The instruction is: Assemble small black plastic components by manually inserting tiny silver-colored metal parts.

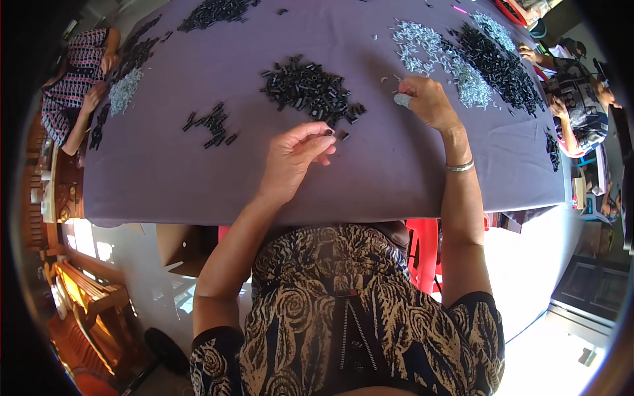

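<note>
My left hand (294, 155) is closed in a pinch on a small black tube (329, 132), just in front of a heap of short black tubes (307, 89). My right hand (432, 105), with a silver bangle (460, 165) on its wrist, is held above the cloth with fingers curled together. A grey wrapping (402, 100) covers its thumb tip. Something thin and tiny shows at those fingertips, too small to name. Beyond and beside that hand spreads a pile of small silvery pieces (419, 46). A smaller cluster of black tubes (213, 125) lies to the left.
A purple-grey cloth (370, 191) covers the table. More black pieces (498, 66) are heaped at the right, others (214, 13) at the far side. People sit at the left (76, 86) and right (581, 99) edges. A red stool (422, 251) stands under the near edge.
</note>
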Motion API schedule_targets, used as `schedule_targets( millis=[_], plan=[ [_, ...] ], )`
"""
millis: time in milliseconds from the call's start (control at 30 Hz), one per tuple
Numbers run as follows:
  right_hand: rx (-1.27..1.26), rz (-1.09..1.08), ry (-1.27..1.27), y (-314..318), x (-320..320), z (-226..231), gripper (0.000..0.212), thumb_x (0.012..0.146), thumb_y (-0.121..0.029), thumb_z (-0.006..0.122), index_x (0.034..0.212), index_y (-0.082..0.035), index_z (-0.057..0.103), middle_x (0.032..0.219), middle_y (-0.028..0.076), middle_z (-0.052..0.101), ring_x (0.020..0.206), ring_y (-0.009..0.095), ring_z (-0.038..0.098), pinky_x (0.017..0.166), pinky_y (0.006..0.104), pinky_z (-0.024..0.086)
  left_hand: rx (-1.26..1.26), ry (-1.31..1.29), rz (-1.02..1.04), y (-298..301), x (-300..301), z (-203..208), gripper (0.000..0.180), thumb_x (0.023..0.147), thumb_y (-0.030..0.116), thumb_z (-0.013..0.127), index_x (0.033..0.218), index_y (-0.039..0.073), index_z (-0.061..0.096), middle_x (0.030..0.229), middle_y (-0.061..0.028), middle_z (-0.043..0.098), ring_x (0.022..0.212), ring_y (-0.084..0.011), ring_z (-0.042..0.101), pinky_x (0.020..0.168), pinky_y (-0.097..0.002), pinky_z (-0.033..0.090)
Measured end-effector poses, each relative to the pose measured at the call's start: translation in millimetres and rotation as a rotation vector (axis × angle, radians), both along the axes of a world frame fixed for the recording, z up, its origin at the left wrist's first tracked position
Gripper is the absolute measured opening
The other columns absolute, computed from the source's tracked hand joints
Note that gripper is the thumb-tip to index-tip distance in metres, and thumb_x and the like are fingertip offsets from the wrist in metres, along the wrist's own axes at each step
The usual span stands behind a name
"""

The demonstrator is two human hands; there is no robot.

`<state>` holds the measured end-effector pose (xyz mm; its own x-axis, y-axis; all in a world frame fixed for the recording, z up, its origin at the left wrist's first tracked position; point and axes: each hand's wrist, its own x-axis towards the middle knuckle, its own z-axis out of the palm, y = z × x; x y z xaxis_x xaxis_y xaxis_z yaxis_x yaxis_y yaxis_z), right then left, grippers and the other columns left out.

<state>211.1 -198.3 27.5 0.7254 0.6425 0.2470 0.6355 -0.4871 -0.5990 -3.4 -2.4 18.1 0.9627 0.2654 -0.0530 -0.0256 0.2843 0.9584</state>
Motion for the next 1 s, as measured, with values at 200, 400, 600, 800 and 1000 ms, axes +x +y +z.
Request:
schedule_targets(
  millis=[200, 400, 600, 800, 1000],
  plan=[
    [-0.15, 0.003, 0.113, 10.7, -15.6, 9.2, 0.011, 0.073, -0.004, 0.064, 0.083, 0.002, 0.063, 0.067, 0.01, 0.061, 0.064, 0.018, 0.058, 0.061, 0.0307, 0.046, -0.059, -0.097, 0.051, -5.0, 0.1, -16.2, 0.016, 0.084, 0.003, 0.063, 0.1, 0.0, 0.064, 0.088, -0.0085, 0.063, 0.073, -0.0139, 0.06, 0.063, -0.0267, 0.051],
    [0.198, 0.24, 0.619, 29.0, -49.1, 24.7, 0.006, 0.079, -0.008, 0.065, 0.084, -0.005, 0.063, 0.066, -0.002, 0.059, 0.053, 0.002, 0.048, 0.043, 0.0164, 0.036, -0.045, -0.145, 0.055, -7.0, 0.0, -20.6, 0.018, 0.084, 0.003, 0.063, 0.102, -0.002, 0.063, 0.088, -0.0066, 0.061, 0.074, -0.0122, 0.059, 0.062, -0.0238, 0.049],
    [0.332, 0.475, 0.821, 55.3, -76.2, 18.2, 0.011, 0.086, -0.01, 0.062, 0.093, -0.002, 0.061, 0.071, 0.001, 0.059, 0.055, 0.002, 0.051, 0.039, 0.0161, 0.04, -0.019, -0.162, 0.087, -7.3, -0.6, -25.4, 0.019, 0.084, 0.001, 0.062, 0.103, -0.002, 0.062, 0.09, -0.0086, 0.062, 0.073, -0.0141, 0.06, 0.061, -0.0259, 0.051],
    [0.347, 0.512, 0.91, 63.5, -83.6, 8.9, 0.011, 0.087, -0.013, 0.061, 0.092, -0.003, 0.06, 0.067, -0.001, 0.055, 0.052, 0.003, 0.048, 0.039, 0.0173, 0.039, 0.007, -0.164, 0.066, -7.4, -1.3, -24.4, 0.019, 0.085, 0.0, 0.06, 0.103, -0.002, 0.062, 0.089, -0.008, 0.061, 0.073, -0.0129, 0.059, 0.06, -0.0243, 0.05],
    [0.292, 0.495, 0.837, 64.9, -84.1, 5.5, 0.015, 0.087, -0.016, 0.06, 0.098, -0.005, 0.057, 0.064, -0.003, 0.053, 0.052, 0.002, 0.047, 0.04, 0.0167, 0.038, -0.008, -0.174, 0.063, -8.7, -1.2, -24.6, 0.017, 0.085, 0.0, 0.06, 0.103, -0.002, 0.062, 0.088, -0.0073, 0.06, 0.073, -0.0119, 0.059, 0.059, -0.0231, 0.049]
  ],
)
